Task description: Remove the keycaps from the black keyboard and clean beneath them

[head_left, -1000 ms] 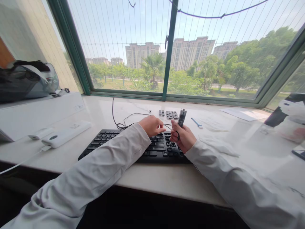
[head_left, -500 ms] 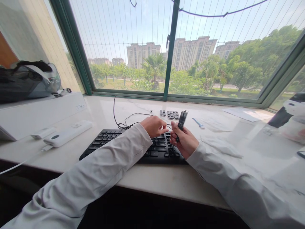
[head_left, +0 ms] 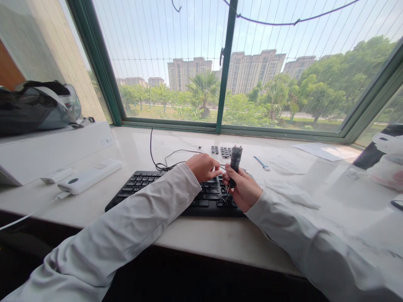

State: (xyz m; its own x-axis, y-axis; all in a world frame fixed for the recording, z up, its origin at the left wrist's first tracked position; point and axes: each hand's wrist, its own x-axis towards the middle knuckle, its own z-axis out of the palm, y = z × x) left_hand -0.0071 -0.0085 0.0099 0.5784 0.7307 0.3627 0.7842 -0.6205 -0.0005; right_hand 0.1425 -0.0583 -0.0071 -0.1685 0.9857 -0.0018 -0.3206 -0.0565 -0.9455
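Black tool [head_left: 236, 157] turned, pale marbled counter [head_left: 201, 235], green-framed window [head_left: 223, 84]

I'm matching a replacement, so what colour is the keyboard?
The keyboard is black, clearest in the head view.

Keyboard [head_left: 135, 180]: plastic, mostly matt, faint sheen on the key tops. Loose keycaps [head_left: 226, 152]: plastic too. Tool [head_left: 235, 159]: smooth plastic body, slight shine; thin wires [head_left: 226, 195] below it look like bare, bright metal. Brush [head_left: 260, 162]: smooth plastic. Desk [head_left: 204, 239]: polished, stone-like, glossy enough to throw back window light. Wrappers [head_left: 294, 196]: thin clear film, crinkled, shiny. Sheet [head_left: 324, 151]: paper, matt. The person's sleeves [head_left: 147, 209]: matt woven cloth, soft creases. Power bank [head_left: 94, 174]: smooth plastic, satin; display glossy. Box [head_left: 63, 149]: smooth card by its look. Window frame [head_left: 221, 96]: looks like painted metal, low sheen.
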